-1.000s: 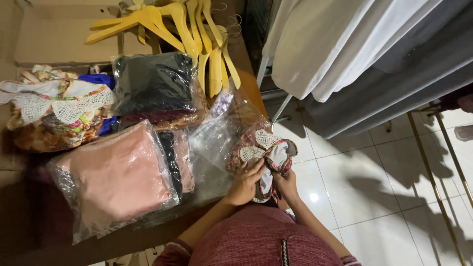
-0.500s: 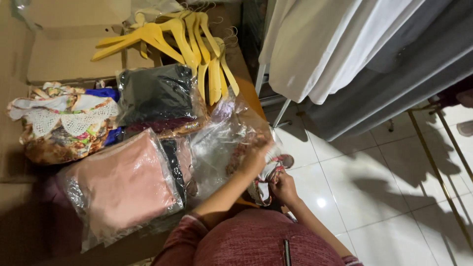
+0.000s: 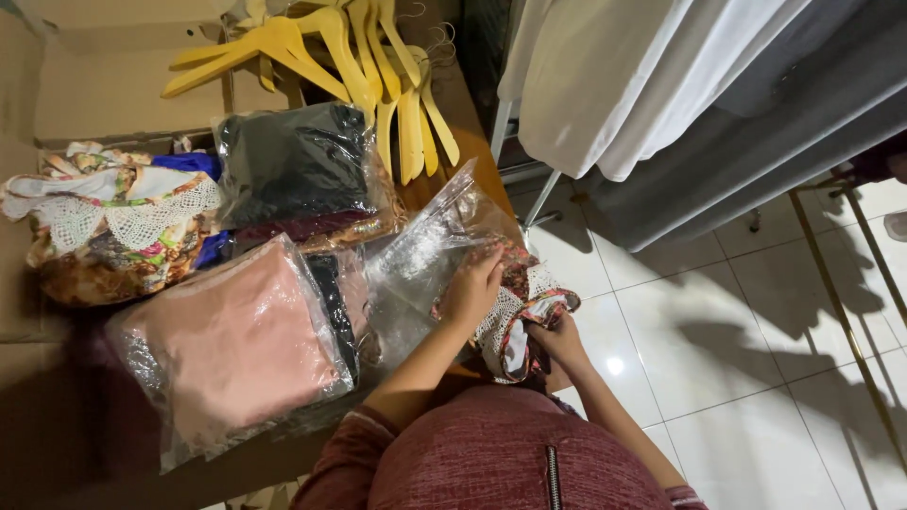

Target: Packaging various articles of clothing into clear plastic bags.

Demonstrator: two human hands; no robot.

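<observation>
Lace-trimmed floral garment (image 3: 515, 312) hangs off the counter's (image 3: 472, 161) right edge, gripped below by the right hand (image 3: 557, 342). Left hand (image 3: 470, 291) pinches the clear plastic bag (image 3: 425, 260) with it. Best to hold the bag mouth wide and keep the folds tight.

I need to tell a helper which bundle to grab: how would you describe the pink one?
On the brown table, look at the near left corner, left of the person's left hand. The pink folded garment lies there in clear plastic, the largest bag, plain pink beside the black bagged garment behind it.
</observation>
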